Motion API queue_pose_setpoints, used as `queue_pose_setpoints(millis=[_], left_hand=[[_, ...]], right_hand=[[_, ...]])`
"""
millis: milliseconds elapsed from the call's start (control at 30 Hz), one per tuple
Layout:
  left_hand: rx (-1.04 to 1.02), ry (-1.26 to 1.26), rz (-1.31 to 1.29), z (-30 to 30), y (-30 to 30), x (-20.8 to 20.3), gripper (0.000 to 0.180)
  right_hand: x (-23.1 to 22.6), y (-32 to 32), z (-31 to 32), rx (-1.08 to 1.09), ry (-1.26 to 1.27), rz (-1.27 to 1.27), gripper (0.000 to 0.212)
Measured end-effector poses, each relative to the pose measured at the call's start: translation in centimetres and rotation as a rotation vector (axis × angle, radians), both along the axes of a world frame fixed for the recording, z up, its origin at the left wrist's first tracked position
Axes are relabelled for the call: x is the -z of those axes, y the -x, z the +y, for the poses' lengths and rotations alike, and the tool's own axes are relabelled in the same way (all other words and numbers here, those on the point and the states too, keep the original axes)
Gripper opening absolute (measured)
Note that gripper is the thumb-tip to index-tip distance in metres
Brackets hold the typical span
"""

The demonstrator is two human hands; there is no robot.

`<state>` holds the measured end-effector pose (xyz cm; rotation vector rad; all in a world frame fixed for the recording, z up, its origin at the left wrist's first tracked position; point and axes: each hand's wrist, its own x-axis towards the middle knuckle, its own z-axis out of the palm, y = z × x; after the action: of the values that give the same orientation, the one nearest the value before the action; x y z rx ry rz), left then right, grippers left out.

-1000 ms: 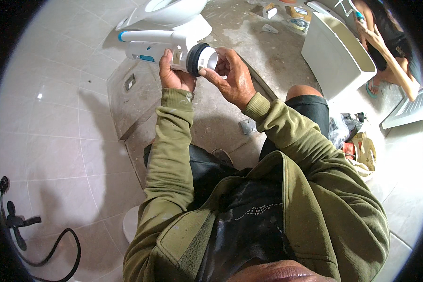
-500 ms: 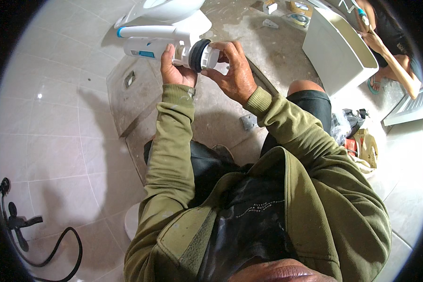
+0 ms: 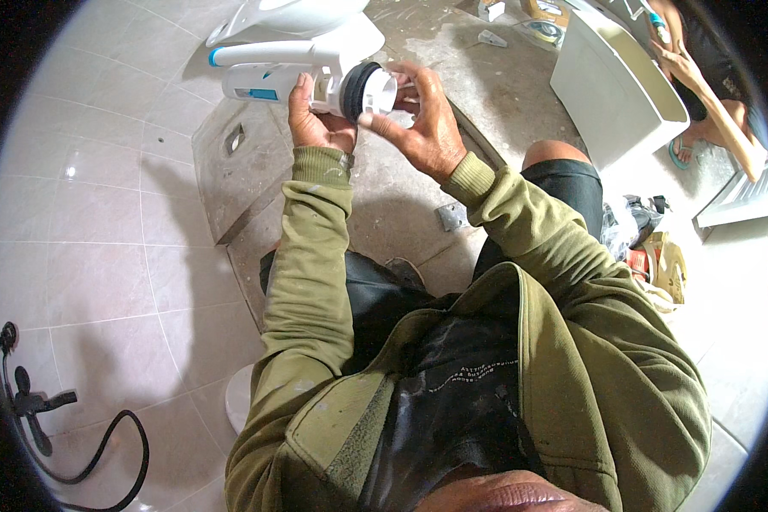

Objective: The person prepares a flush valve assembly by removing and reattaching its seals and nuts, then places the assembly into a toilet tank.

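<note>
A white toilet flush valve [image 3: 260, 83] with a blue-ended side tube lies sideways in front of me, its threaded end to the right. My left hand [image 3: 320, 124] is closed round its body, thumb on top. A thick black rubber seal [image 3: 355, 90] circles the valve near that end. At the white threaded end, my right hand [image 3: 427, 119] curls its fingers, slightly blurred, with the thumb tip against the seal.
Beyond the valve stands a white toilet bowl [image 3: 294, 13]. A white cistern [image 3: 610, 94] rests on the floor at right, beside another person's arm [image 3: 712, 102]. Plastic bags [image 3: 627, 222] lie near my right knee. A black hose [image 3: 136, 427] hangs at lower left.
The valve has tilted slightly, so more of the threaded end shows. My right hand's fingers have shifted round that end; the left hand keeps its hold.
</note>
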<state>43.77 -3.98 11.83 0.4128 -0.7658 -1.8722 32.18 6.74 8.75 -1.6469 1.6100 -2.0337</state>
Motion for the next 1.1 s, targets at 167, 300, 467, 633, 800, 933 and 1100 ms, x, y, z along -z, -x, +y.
queue_pose_setpoints(millis=[167, 300, 467, 633, 800, 933, 1100], left_hand=[[0.022, 0.044, 0.023, -0.3, -0.7, 0.3, 0.053], [0.005, 0.029, 0.058, -0.7, -0.2, 0.5, 0.048], [0.026, 0.003, 0.057, -0.4, 0.0, 0.6, 0.045], [-0.007, 0.009, 0.072, -0.6, 0.0, 0.8, 0.045], [0.03, -0.018, 0.033, -0.5, 0.0, 0.5, 0.05], [-0.005, 0.015, 0.035, -0.6, -0.3, 0.7, 0.051], [-0.016, -0.019, 0.037, -0.8, -0.2, 0.8, 0.048]], right_hand=[[-0.1, -0.4, 0.0, -0.103, -0.204, -0.153, 0.062], [-0.2, 0.3, -0.2, -0.004, -0.006, 0.158, 0.065], [-0.1, 0.5, -0.4, -0.082, -0.246, -0.247, 0.061], [-0.3, 0.6, -0.5, -0.05, -0.035, 0.058, 0.051], [0.0, 0.0, -0.4, 0.023, -0.142, -0.161, 0.05], [-0.5, -0.1, 0.1, -0.127, -0.198, -0.177, 0.053], [0.1, -0.4, -0.6, -0.153, -0.026, -0.259, 0.057]])
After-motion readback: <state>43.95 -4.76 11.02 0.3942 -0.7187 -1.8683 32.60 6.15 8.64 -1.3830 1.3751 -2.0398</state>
